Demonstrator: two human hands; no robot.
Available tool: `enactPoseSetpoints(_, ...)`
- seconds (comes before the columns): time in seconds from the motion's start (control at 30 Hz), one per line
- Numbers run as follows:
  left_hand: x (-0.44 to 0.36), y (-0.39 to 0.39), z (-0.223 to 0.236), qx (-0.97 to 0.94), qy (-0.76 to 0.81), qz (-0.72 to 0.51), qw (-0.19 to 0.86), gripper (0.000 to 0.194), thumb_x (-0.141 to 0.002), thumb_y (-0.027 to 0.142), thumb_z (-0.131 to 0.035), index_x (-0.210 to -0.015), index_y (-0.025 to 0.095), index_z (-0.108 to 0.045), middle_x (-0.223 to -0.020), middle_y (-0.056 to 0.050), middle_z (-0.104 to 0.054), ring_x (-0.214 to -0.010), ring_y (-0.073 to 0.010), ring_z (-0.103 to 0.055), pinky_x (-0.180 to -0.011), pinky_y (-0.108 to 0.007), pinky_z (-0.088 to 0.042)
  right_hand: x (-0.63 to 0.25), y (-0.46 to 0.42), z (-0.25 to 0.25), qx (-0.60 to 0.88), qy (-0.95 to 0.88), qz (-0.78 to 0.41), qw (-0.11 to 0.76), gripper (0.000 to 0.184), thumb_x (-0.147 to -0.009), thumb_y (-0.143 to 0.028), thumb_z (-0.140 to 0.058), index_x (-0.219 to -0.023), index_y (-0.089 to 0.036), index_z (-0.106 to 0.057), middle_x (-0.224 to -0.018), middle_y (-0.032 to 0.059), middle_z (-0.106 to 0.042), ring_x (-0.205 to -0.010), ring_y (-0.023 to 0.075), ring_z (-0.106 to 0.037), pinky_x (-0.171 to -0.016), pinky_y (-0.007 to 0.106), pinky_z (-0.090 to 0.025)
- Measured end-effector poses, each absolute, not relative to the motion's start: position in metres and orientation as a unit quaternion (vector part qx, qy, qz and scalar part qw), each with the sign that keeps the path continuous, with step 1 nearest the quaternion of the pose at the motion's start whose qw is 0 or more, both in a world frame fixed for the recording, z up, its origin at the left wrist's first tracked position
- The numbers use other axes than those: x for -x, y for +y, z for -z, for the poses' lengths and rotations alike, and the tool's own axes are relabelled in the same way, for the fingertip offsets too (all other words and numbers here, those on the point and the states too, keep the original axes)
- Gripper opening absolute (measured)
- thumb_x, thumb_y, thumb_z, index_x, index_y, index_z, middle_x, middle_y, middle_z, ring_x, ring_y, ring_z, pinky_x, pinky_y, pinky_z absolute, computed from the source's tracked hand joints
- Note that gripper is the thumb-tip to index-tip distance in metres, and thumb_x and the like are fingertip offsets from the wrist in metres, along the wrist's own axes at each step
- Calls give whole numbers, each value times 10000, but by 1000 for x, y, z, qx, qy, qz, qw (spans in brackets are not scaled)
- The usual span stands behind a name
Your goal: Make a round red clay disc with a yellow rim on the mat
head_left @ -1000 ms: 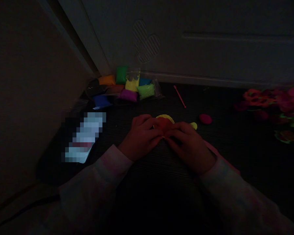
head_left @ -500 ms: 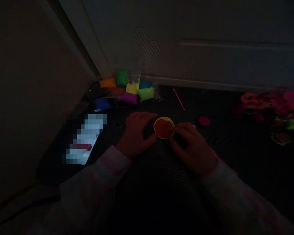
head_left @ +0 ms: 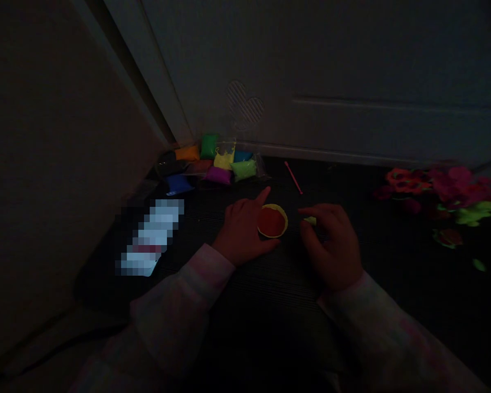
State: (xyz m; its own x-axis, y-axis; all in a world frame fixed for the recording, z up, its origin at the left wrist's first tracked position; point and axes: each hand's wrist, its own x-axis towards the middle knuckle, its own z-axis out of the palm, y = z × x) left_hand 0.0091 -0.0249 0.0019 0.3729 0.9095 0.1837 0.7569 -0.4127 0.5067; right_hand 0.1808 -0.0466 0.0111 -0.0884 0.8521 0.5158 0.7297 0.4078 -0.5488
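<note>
A round disc of reddish-orange clay [head_left: 270,221] with a thin yellow rim lies flat on the dark table. Around its left side my left hand [head_left: 245,232] is spread, index finger and thumb apart; whether they touch the rim is hard to tell. To the right of the disc, off it, my right hand [head_left: 333,243] has its fingers curled round a small yellow piece of clay [head_left: 311,220], partly hidden by the fingers. A thin pink modelling tool [head_left: 293,177] lies beyond both hands.
Several bags of coloured clay [head_left: 219,174] are heaped against the back wall. At the left lies a lit phone [head_left: 157,234], its screen blurred. Pink, red and green clay shapes [head_left: 458,185] are gathered at the far right. The room is very dark.
My right hand has come off the disc's edge and moved right; yellow clay now shows in its fingers. My left hand has come closer round the disc. The red lump is now hidden.
</note>
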Motion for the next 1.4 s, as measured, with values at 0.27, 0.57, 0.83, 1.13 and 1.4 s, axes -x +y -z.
enactPoseSetpoints(0.27, -10, -25, -1, -816, 497, -240, 170, 860, -644, 380, -613, -1323, 171, -129, -1136, -87, -485, -1055, -250, -401, -895, -404, -286, -181, -47, -12, 534, -733, -89, 412, 186, -760, -169, -469, -919, -169, -565, -887, 71, -502, -826, 187, -507, -666, 345, -439)
enactPoseSetpoints(0.57, -5, -29, -5, -834, 466, -229, 188, 873, -586, 412, -664, -1301, 192, -214, -1140, -79, -486, -1064, -257, -403, -899, -422, -293, -182, -47, -11, 527, -739, -97, 409, 187, -757, -166, -477, -925, -198, -552, -888, 58, -508, -821, 182, -511, -671, 348, -438)
enactPoseSetpoints(0.83, -8, -13, -3, -750, 569, -278, 193, 257, -740, 343, -536, -934, 185, -593, -949, -40, -582, -963, -202, -474, -854, -394, -347, -181, -45, -9, 530, -738, -86, 408, 173, -762, -176, -475, -914, -203, -554, -880, 54, -513, -825, 184, -513, -732, 374, -425)
enactPoseSetpoints(1.13, -15, -4, -3, -722, 620, -249, 178, 122, -701, 286, -564, -730, 214, -659, -873, -18, -593, -909, -216, -477, -789, -415, -350, -180, -45, -9, 528, -739, -82, 411, 171, -757, -174, -475, -903, -181, -565, -874, 63, -512, -812, 183, -515, -722, 364, -429)
enactPoseSetpoints(1.4, -14, -4, -2, -729, 619, -241, 166, 117, -708, 266, -553, -719, 212, -656, -867, -11, -602, -906, -213, -476, -786, -414, -346, -179, -46, -9, 523, -744, -77, 407, 175, -762, -179, -461, -905, -210, -558, -875, 59, -522, -857, 199, -510, -756, 387, -422)
